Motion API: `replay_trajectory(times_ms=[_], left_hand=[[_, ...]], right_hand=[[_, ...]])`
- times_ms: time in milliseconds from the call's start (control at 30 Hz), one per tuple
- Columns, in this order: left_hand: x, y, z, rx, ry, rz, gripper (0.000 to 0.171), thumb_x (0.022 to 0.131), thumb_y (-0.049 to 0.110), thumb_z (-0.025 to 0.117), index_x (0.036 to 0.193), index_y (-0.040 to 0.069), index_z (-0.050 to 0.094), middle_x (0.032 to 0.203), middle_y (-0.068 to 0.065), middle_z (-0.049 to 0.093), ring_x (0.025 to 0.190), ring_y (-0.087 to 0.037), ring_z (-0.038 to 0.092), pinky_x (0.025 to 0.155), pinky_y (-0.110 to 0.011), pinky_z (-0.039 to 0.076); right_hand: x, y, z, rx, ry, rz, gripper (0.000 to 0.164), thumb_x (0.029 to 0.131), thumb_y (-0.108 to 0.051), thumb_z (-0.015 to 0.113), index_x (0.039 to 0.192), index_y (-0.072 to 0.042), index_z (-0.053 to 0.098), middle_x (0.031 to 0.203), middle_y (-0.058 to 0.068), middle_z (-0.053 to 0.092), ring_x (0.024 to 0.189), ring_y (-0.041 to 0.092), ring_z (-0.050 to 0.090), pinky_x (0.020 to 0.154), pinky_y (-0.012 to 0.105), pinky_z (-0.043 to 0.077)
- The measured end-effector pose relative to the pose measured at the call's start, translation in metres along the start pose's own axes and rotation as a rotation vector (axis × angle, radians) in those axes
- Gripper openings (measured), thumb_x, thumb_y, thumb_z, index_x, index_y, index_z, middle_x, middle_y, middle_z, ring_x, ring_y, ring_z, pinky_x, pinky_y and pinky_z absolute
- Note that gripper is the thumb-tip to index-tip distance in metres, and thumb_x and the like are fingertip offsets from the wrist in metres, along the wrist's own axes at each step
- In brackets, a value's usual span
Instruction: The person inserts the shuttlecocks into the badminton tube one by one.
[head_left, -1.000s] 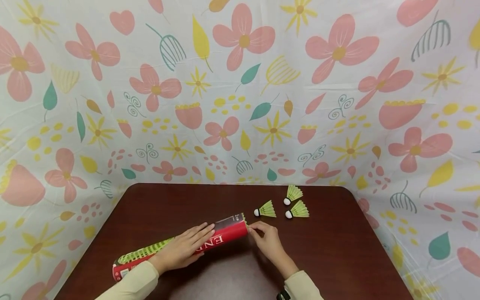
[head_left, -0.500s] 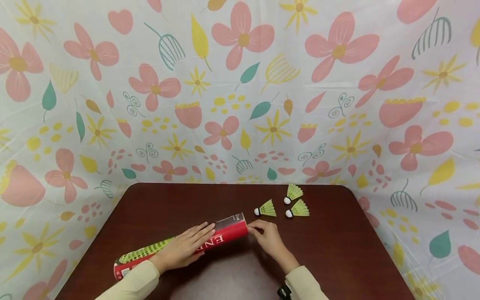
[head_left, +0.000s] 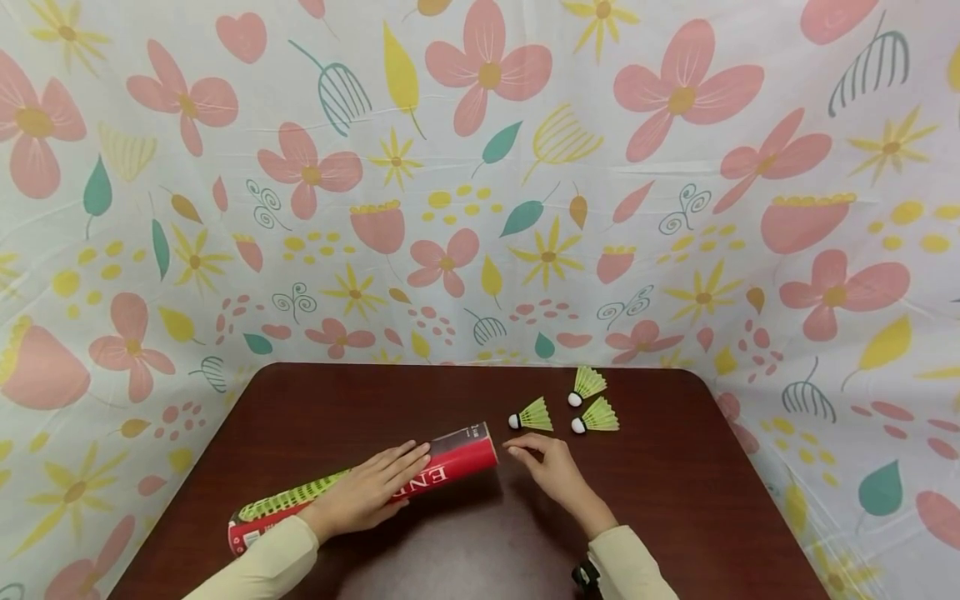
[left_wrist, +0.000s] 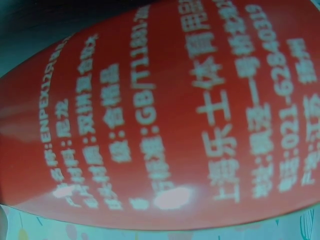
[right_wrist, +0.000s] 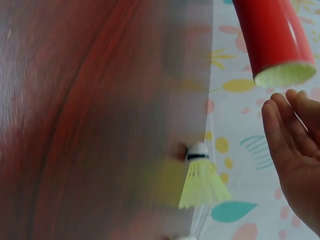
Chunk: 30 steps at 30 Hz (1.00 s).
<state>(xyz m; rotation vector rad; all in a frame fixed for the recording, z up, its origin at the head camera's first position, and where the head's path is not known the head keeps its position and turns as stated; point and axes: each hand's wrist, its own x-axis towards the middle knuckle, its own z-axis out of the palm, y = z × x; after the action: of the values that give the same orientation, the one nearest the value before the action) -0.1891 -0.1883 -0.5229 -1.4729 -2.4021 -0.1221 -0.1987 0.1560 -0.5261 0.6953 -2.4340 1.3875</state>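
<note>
A long red shuttlecock tube point(head_left: 459, 460), with a clear window showing yellow-green shuttlecocks point(head_left: 292, 498), lies slanted on the table with its right end toward the right hand. My left hand point(head_left: 367, 492) holds it around the middle, fingers across the top and thumb on the near side. Printed white text fills the left wrist view, on the tube's red wall point(left_wrist: 165, 110). Just off the tube's right end, my right hand point(head_left: 558, 479) has its fingers bent and nothing between them. Yellow-green skirt edges fill the tube's mouth point(right_wrist: 286, 75) in the right wrist view.
Behind the right hand lie three loose shuttlecocks with white heads: one nearer the tube point(head_left: 534, 417), one at the back point(head_left: 588, 385), another to the right point(head_left: 600, 417). The dark brown table point(head_left: 390, 400) backs onto a flower-printed curtain point(head_left: 450, 167).
My right hand has drawn away from the tube's mouth, a little to the right. Skirt tips that stuck out of the mouth at first no longer show in the head view. The left hand stays put.
</note>
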Motion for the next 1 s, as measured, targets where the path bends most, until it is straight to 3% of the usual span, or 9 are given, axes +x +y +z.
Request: replay_trajectory(times_ms=[267,533,800,1000], left_hand=[[-0.002,-0.001,0.001,0.011,0.018,0.012,0.094,0.076,0.025,0.082,0.151,0.005,0.028,0.156,-0.011,0.028,0.136,-0.034,0.037,0.117,-0.032,0.016],[-0.003,-0.001,0.003,0.018,0.03,0.015,0.095,0.076,0.027,0.082,0.151,0.005,0.028,0.156,-0.011,0.029,0.136,-0.033,0.038,0.111,-0.038,0.031],[-0.003,-0.002,0.005,0.004,0.008,-0.003,0.095,0.077,0.026,0.081,0.152,0.007,0.026,0.157,-0.009,0.025,0.138,-0.032,0.035,0.117,-0.033,0.017],[-0.003,-0.001,0.005,-0.008,0.012,-0.001,0.095,0.077,0.027,0.081,0.152,0.006,0.026,0.157,-0.009,0.026,0.137,-0.033,0.036,0.115,-0.036,0.024]], right_hand=[[0.004,0.015,-0.016,-0.028,0.061,0.114,0.019,0.089,-0.005,0.067,0.106,-0.009,0.073,0.105,0.005,0.071,0.099,0.024,0.066,0.079,0.035,0.055],[0.006,0.037,-0.024,-0.04,0.161,0.187,0.026,0.089,-0.001,0.066,0.115,0.002,0.066,0.104,0.016,0.069,0.093,0.028,0.065,0.077,0.038,0.055],[0.014,0.055,-0.019,-0.012,0.201,0.233,0.036,0.089,0.003,0.064,0.124,0.009,0.057,0.111,0.027,0.061,0.101,0.039,0.062,0.084,0.047,0.053],[0.015,0.061,-0.013,-0.058,0.215,0.275,0.04,0.088,0.002,0.065,0.125,0.012,0.054,0.112,0.029,0.06,0.103,0.042,0.061,0.084,0.05,0.052]])
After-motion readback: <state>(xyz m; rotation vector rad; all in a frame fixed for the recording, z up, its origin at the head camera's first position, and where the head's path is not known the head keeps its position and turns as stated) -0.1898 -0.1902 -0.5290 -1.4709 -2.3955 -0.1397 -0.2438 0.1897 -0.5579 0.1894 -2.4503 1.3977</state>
